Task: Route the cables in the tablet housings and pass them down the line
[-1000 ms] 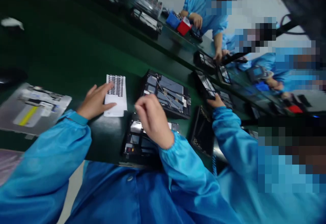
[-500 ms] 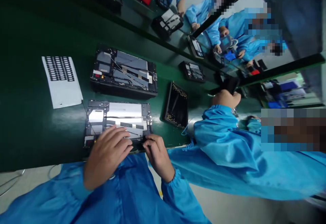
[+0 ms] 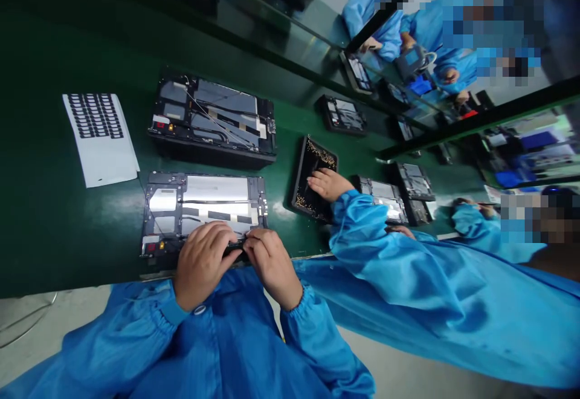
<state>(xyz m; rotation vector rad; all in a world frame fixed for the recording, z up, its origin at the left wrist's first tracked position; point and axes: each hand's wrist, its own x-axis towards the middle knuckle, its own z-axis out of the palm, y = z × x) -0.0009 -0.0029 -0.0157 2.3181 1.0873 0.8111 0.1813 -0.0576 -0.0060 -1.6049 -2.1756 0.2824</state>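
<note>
An opened tablet with silver shielding lies at the near edge of the green belt. My left hand and my right hand meet over its near long edge, fingers curled and pressing a thin dark strip there. Both hands are closed, pinching at that strip. A white sheet of small black stickers lies to the left. A second opened tablet sits just beyond the first.
A co-worker's hand in a blue sleeve rests in a black tray of small parts to my right. More tablets lie further right and along the far belt. Other people in blue coats work beyond.
My view swung from the sticker sheet to the near tablet. Both hands came onto its near edge and closed together. The co-worker's hand moved from a dark object into the black tray.
</note>
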